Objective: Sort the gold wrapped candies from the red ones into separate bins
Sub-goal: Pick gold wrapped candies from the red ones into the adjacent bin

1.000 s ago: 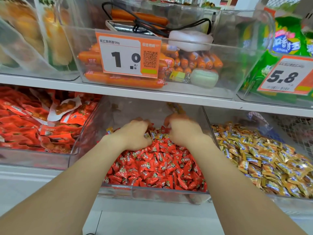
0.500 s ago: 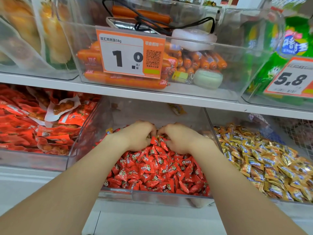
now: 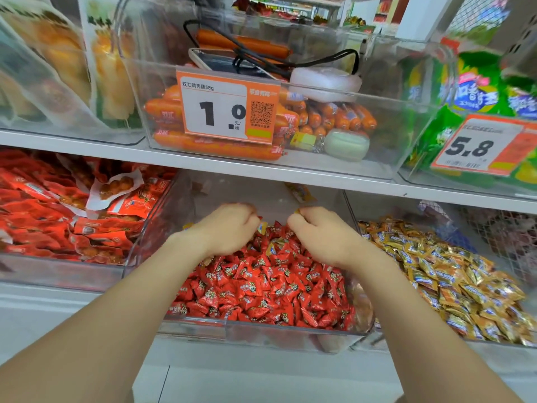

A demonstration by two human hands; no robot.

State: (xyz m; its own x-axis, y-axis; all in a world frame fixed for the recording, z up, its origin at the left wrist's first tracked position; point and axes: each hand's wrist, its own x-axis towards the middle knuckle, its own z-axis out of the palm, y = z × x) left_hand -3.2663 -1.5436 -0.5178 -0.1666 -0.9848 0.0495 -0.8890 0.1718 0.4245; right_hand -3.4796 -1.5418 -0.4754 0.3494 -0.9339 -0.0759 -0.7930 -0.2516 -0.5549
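A heap of red wrapped candies (image 3: 261,289) fills the clear middle bin (image 3: 261,334) on the lower shelf. Both hands reach into the back of this heap, fingers curled. My left hand (image 3: 229,232) pinches a gold wrapped candy (image 3: 263,228) at its fingertips. My right hand (image 3: 318,235) holds a bit of gold wrapper (image 3: 297,211) between its curled fingers. One more gold candy (image 3: 274,249) lies among the red ones between the hands. The bin to the right holds a pile of gold wrapped candies (image 3: 453,274).
Red snack packets (image 3: 58,216) fill the bin on the left. The upper shelf (image 3: 261,173) hangs just above my hands and carries a bin of orange sausages (image 3: 334,117) with a price tag (image 3: 226,109), a phone and a cable. A stray gold packet (image 3: 300,193) sits against the middle bin's back wall.
The hands, which met at the middle of the heap half a second ago, have drawn apart, and gold wrappers now show at their fingertips.
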